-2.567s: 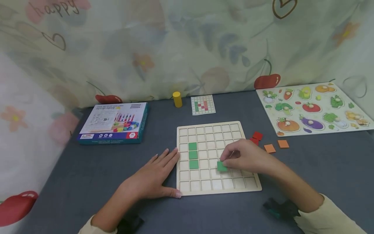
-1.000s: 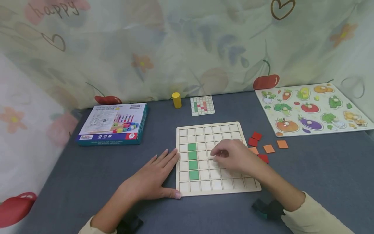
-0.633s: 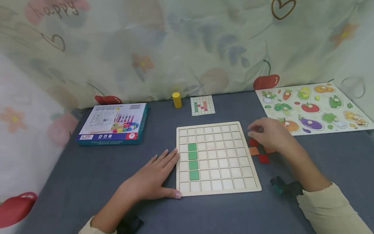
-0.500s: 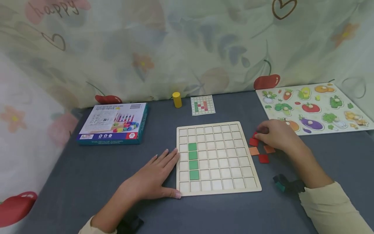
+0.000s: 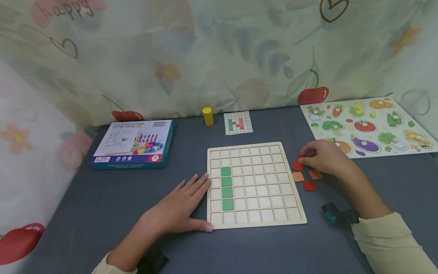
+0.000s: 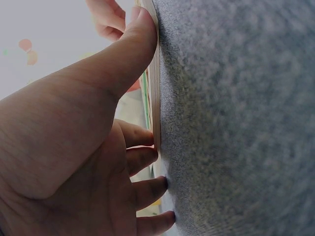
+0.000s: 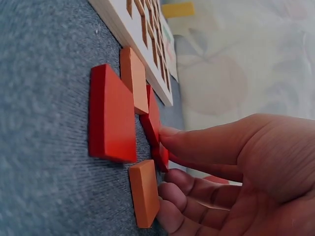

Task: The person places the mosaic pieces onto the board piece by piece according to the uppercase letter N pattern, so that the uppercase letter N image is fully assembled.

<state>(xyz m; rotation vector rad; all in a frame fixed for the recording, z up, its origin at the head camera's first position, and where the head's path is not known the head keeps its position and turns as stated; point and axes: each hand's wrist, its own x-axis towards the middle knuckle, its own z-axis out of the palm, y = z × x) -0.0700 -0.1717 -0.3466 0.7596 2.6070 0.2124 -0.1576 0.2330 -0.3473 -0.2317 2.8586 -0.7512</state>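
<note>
My left hand (image 5: 179, 207) lies flat with spread fingers, its fingertips and thumb against the left edge of the wooden grid board (image 5: 251, 225). Several green tiles (image 5: 227, 182) fill part of one column near the board's left side. Beyond the right edge, my right hand (image 5: 326, 158) pinches a red tile (image 7: 162, 158) between thumb and fingers; the hand partly hides it. Its thumb also touches or nearly touches another red tile (image 7: 151, 115). Close by lie a third red tile (image 5: 309, 185), an orange tile (image 5: 297, 177) and a second orange tile (image 5: 316, 174).
A small pattern card (image 5: 238, 123) and a yellow cylinder (image 5: 207, 116) stand behind the board. At the back left is a flat box (image 5: 133, 144). A vegetable puzzle board (image 5: 367, 127) lies at the back right, partly under the right hand. A patterned cloth (image 5: 219, 57) hangs behind.
The green tile my right hand held now sits in the column with the others. That hand has moved right to the loose tiles and taken a red one. My left hand stays put.
</note>
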